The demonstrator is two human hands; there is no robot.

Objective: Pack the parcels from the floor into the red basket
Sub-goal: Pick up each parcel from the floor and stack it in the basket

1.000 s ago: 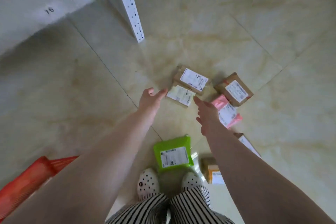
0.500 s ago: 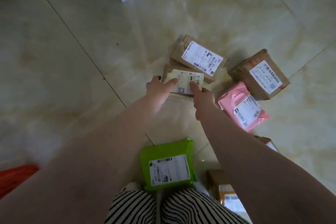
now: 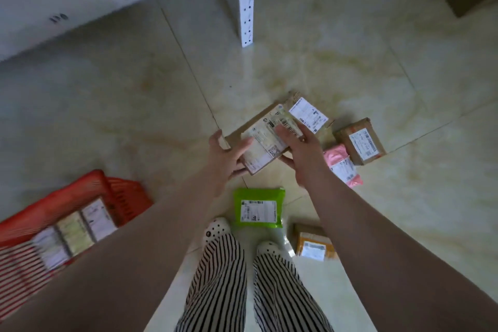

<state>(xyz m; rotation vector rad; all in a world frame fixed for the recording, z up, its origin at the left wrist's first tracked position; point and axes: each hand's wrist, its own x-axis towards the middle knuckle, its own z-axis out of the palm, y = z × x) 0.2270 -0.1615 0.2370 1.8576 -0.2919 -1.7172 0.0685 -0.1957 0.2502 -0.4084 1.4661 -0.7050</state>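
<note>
Both hands, left & right, grip pinching a brown parcel above floor; green packet, pink packet, boxes nearby; red basket left.

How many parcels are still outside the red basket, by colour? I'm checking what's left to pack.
Brown cardboard: 3, namely the held box, the box behind it and the box on the right
Pink mailer: 1
Green mailer: 1
Orange-yellow parcel: 1
Total: 6
</note>
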